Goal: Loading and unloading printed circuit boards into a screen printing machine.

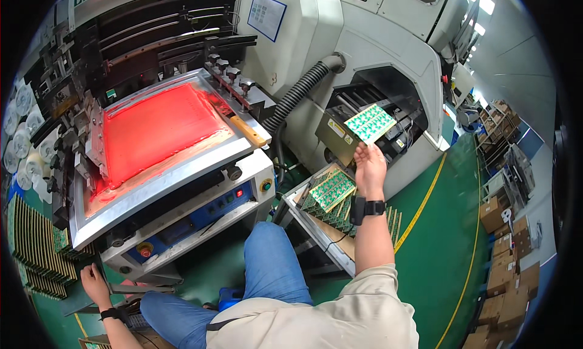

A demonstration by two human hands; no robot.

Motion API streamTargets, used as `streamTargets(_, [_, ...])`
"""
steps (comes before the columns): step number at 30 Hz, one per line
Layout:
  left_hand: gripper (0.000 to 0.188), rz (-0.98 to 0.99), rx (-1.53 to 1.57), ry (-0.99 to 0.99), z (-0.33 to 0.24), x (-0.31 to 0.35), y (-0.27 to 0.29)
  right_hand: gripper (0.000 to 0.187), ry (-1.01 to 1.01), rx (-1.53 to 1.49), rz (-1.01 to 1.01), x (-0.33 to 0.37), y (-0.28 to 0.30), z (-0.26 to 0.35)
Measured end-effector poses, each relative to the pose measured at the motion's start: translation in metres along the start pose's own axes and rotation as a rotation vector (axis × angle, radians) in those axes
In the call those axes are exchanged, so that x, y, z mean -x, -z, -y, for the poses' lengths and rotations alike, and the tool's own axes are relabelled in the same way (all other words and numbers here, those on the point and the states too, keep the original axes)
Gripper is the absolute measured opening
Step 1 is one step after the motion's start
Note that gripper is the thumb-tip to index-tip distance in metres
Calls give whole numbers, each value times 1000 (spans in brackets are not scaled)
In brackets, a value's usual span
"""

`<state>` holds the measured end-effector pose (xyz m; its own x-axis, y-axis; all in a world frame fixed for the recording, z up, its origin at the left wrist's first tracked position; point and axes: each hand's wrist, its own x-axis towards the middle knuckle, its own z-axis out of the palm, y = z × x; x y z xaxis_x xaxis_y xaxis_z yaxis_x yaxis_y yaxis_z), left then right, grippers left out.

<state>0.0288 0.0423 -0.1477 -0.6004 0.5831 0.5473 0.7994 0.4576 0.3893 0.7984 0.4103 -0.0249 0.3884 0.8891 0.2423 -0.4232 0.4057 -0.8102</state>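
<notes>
A beige-sleeved shoulder and a blue-trousered knee (273,258) are being seen closest to the lens, at the lower edge. From there the right hand (370,167) is being extended up and to the right, a dark wrist strap being worn below it. A green circuit panel (370,123) is being held at the fingertips, the fingers being pressed together on its near lower edge. The panel is lying directly above and beyond the hand, its long axis being tilted from lower left to upper right, and it is being presented at the dark mouth of the white conveyor machine (388,64). It is being shown as a flat rectangle of many small repeated green cells with pale markings; no bend or damage can be made out. The right hand is clearly the nearer one.

The left hand (94,282) is being kept well apart at the lower left, resting beside upright rows of boards in a rack (36,252); whether anything is being pinched there cannot be told. Between the hands, a red screen frame (158,127) is being carried on the printer, and further green boards (331,191) are being stored in a tray below the right hand.
</notes>
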Motion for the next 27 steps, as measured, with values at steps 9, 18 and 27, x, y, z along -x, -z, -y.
streamTargets(9, [25, -27, 36, 3, -4, 5, 1, 19, -117, -44, -124, -29, 19, -10])
streamTargets(18, [25, -31, 34, -3, 11, 7, -8, 21, -102, -75, -194, -34, 26, -17])
streamTargets(27, [27, -22, 44, 14, 32, -1, -24, 22, -105, -99, -301, -67, 32, -8])
